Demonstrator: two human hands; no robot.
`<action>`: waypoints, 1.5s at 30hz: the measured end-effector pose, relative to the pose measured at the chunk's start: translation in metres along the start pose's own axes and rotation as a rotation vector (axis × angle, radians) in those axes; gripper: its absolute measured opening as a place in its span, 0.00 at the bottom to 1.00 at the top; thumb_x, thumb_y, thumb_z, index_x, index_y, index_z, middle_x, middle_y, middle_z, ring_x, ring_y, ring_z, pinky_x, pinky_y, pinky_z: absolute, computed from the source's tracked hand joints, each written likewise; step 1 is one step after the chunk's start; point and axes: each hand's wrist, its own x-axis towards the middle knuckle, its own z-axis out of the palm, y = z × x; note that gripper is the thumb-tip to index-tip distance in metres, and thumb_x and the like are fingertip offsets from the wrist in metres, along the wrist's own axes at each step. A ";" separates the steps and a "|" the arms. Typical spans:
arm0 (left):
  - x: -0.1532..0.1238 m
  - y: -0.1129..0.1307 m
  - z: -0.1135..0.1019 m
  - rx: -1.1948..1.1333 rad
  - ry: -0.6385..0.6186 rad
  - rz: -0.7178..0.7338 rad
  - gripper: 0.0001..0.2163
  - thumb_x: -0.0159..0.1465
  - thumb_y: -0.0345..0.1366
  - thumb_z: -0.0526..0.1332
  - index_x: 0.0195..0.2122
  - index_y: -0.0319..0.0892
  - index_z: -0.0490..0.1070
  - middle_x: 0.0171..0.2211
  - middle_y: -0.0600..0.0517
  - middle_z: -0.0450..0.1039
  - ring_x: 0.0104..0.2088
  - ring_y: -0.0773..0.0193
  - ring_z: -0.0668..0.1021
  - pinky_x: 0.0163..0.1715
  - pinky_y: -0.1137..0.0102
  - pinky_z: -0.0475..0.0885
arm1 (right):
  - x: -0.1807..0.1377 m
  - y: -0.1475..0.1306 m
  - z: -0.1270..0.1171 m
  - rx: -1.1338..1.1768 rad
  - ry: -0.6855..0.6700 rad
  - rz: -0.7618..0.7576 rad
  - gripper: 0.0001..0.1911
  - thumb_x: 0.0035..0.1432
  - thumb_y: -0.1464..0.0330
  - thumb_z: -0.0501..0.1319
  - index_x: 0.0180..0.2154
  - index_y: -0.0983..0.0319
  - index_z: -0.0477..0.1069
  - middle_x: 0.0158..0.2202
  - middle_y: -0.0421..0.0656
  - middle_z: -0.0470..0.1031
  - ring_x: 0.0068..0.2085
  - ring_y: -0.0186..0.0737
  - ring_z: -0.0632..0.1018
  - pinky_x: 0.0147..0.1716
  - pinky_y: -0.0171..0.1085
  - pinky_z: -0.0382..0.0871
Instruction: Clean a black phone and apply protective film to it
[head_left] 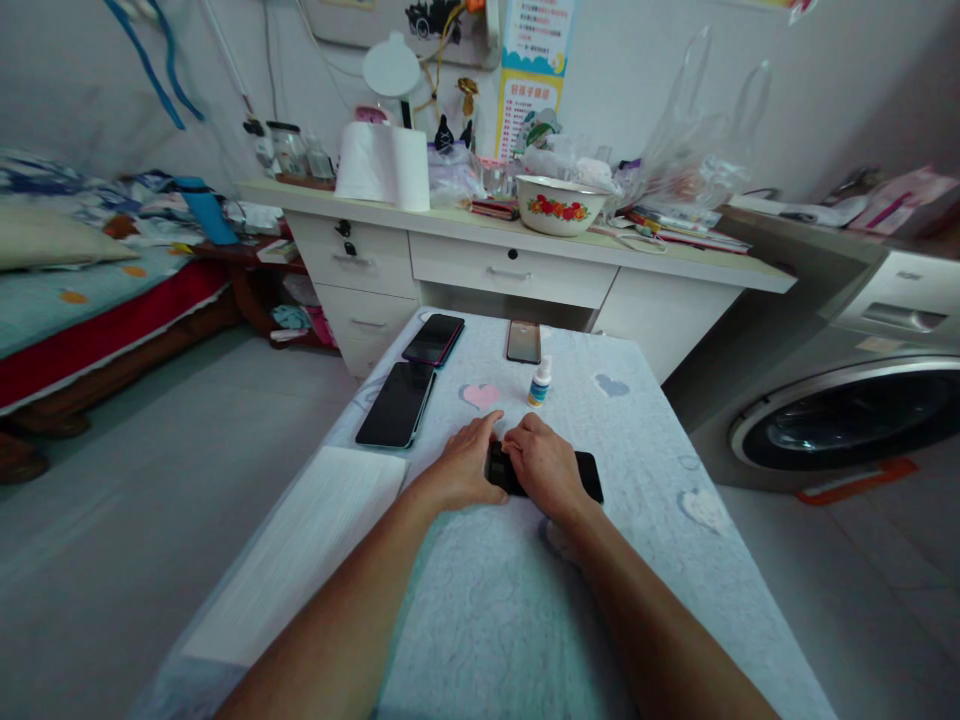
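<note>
A black smartphone (589,476) lies flat, screen up, on the cloth-covered table. My left hand (466,466) grips its left end, with thumb and fingers at opposite edges. Over the middle of the screen rests my right hand (546,462), its fingers curled down and pressed together. Whatever those fingers may hold is hidden. Just beyond the hands stands a small white spray bottle (539,384) with a blue and yellow label. Two larger dark devices, a tablet (397,404) and another phone (435,340), lie at the left edge. A smaller phone (523,341) lies at the back.
A white folded sheet or pad (300,550) covers the table's left front. Behind the table is a white desk (465,232) bearing a paper roll (411,168), a flowered enamel bowl (559,207) and plastic bags. A washing machine (862,330) stands right, a bed (97,290) left.
</note>
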 end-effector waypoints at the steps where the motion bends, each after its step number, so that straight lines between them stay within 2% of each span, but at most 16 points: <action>1: 0.000 0.000 0.000 0.010 0.001 -0.002 0.52 0.40 0.37 0.71 0.64 0.42 0.41 0.55 0.42 0.59 0.54 0.48 0.65 0.55 0.56 0.58 | 0.001 -0.002 0.001 0.001 0.007 -0.012 0.13 0.64 0.66 0.50 0.36 0.60 0.72 0.39 0.43 0.68 0.37 0.36 0.69 0.32 0.33 0.58; 7: -0.002 0.000 0.000 0.178 0.058 -0.097 0.59 0.36 0.45 0.72 0.64 0.43 0.35 0.55 0.42 0.55 0.56 0.44 0.60 0.54 0.56 0.59 | 0.002 -0.005 0.002 0.020 0.035 -0.102 0.10 0.63 0.68 0.52 0.36 0.59 0.72 0.38 0.43 0.67 0.40 0.37 0.68 0.34 0.33 0.59; 12: -0.003 0.000 -0.004 0.261 0.051 -0.179 0.60 0.34 0.48 0.71 0.64 0.43 0.36 0.55 0.42 0.55 0.55 0.43 0.60 0.52 0.55 0.59 | 0.004 -0.001 0.004 0.005 0.054 -0.082 0.11 0.63 0.68 0.52 0.38 0.59 0.72 0.38 0.43 0.67 0.41 0.38 0.68 0.34 0.34 0.60; 16: -0.004 0.000 -0.008 0.240 0.013 -0.163 0.58 0.36 0.45 0.71 0.64 0.44 0.35 0.55 0.42 0.55 0.55 0.44 0.61 0.53 0.57 0.58 | 0.005 -0.001 0.005 -0.008 0.057 -0.058 0.11 0.63 0.68 0.52 0.39 0.59 0.73 0.38 0.44 0.67 0.41 0.39 0.67 0.34 0.34 0.60; 23: -0.004 -0.007 -0.008 0.231 0.027 -0.132 0.57 0.35 0.44 0.72 0.64 0.41 0.39 0.54 0.43 0.56 0.55 0.45 0.61 0.54 0.58 0.59 | 0.007 -0.007 0.008 0.008 0.070 -0.129 0.10 0.62 0.69 0.53 0.39 0.59 0.73 0.38 0.43 0.67 0.41 0.39 0.67 0.35 0.34 0.60; 32: -0.004 -0.007 -0.010 0.219 0.006 -0.150 0.55 0.36 0.44 0.72 0.63 0.44 0.42 0.55 0.44 0.55 0.55 0.46 0.61 0.53 0.59 0.59 | 0.000 -0.006 0.002 0.131 -0.037 -0.254 0.09 0.60 0.71 0.55 0.37 0.59 0.74 0.38 0.43 0.68 0.40 0.36 0.68 0.38 0.33 0.61; 39: -0.004 -0.006 -0.009 0.238 0.006 -0.148 0.53 0.38 0.44 0.71 0.62 0.45 0.43 0.54 0.44 0.56 0.55 0.46 0.62 0.53 0.59 0.59 | 0.004 -0.005 0.008 0.092 0.058 -0.129 0.11 0.63 0.67 0.52 0.39 0.58 0.74 0.38 0.44 0.68 0.41 0.39 0.68 0.38 0.34 0.61; 42: -0.004 -0.005 -0.011 0.249 0.002 -0.138 0.49 0.38 0.45 0.71 0.60 0.45 0.48 0.54 0.45 0.57 0.55 0.47 0.62 0.53 0.58 0.60 | 0.005 -0.004 0.010 0.035 0.087 -0.056 0.13 0.64 0.67 0.51 0.41 0.58 0.73 0.39 0.45 0.68 0.42 0.40 0.68 0.37 0.35 0.61; 45: -0.005 -0.004 -0.013 0.255 -0.008 -0.133 0.42 0.39 0.45 0.70 0.56 0.49 0.55 0.52 0.47 0.58 0.54 0.47 0.63 0.51 0.59 0.62 | 0.006 -0.003 0.010 -0.005 0.089 0.011 0.13 0.64 0.67 0.50 0.41 0.59 0.73 0.39 0.46 0.67 0.42 0.40 0.68 0.38 0.36 0.60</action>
